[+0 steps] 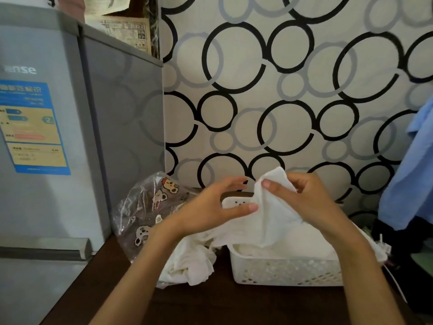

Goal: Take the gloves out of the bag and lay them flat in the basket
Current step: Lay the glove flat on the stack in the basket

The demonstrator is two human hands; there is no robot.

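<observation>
White cotton glove (269, 214) hung at lower centre over the perforated plastic basket (285, 269), pinched by the right hand (311, 202) and the left hand (210, 212). Pulling its edges taut before lowering should flatten it. More gloves (189, 263) spilled from the printed bag (150, 207).

Basket (284, 270) hemmed between bag (145, 207) and blue cloth (412, 174)
</observation>
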